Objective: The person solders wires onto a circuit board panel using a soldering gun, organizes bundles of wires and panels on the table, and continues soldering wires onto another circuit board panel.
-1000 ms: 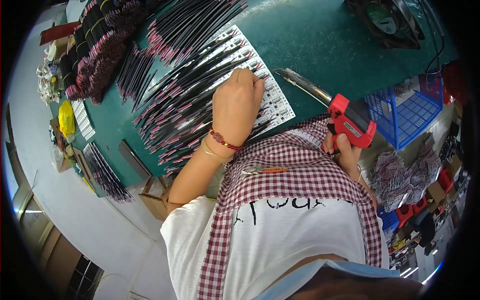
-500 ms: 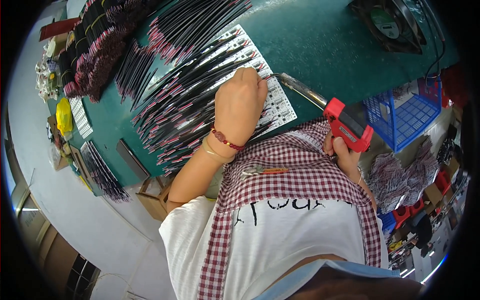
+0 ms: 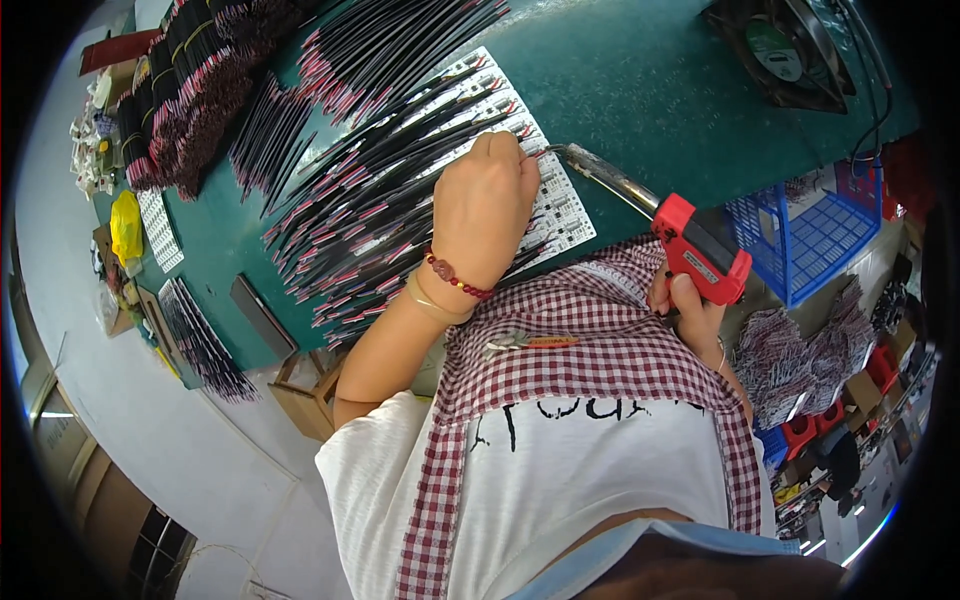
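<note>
My left hand (image 3: 487, 195), wearing a red bead bracelet and a bangle, is closed in a pinch over the white circuit board sheet (image 3: 568, 218). A thin red wire end (image 3: 541, 153) shows at its fingertips; the rest of that wire is hidden by the hand. My right hand (image 3: 693, 305) grips a red soldering gun (image 3: 700, 250) by its handle. The gun's metal barrel points up and left, and its bent tip meets the area by the wire end. Many black wires (image 3: 350, 215) with red and white ends spread leftward across the sheet.
More black wires (image 3: 390, 50) lie on the green table (image 3: 640, 90) beyond the sheet, with bundled wires (image 3: 185, 90) at far left. A black fan (image 3: 780, 55) stands at far right. A blue crate (image 3: 815, 245) is beside the table. A dark flat bar (image 3: 263, 315) lies near the left edge.
My left hand has shifted very slightly to the right. The soldering gun has also moved a little right, its tip still close to my left fingertips.
</note>
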### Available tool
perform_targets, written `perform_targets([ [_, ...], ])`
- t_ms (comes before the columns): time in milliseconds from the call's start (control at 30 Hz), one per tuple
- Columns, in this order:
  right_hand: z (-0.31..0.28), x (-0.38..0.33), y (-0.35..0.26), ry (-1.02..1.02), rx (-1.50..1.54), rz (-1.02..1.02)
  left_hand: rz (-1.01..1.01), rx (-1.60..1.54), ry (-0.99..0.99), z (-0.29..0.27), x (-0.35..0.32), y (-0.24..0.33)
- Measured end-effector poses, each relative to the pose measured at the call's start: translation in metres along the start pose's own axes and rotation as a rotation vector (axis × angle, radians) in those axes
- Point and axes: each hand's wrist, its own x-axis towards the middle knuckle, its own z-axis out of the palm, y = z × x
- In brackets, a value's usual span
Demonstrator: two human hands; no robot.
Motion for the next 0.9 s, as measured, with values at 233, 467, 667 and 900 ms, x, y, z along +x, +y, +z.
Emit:
perform_targets([
  [233, 0.006, 0.001, -0.013, 0.033, 0.134, -0.055, -0.019, 0.009, -0.006, 0.000, 0.000, 0.001],
  [467, 0.005, 0.000, -0.013, 0.045, 0.137, -0.024, -0.023, -0.001, -0.012, -0.001, 0.001, 0.000],
  [667, 0.004, -0.001, -0.010, 0.019, 0.139, -0.009, -0.021, -0.014, -0.017, -0.002, 0.002, 0.001],
  [900, 0.002, 0.000, -0.006, -0.004, -0.014, 0.021, -0.023, -0.009, -0.012, -0.001, 0.002, 0.000],
])
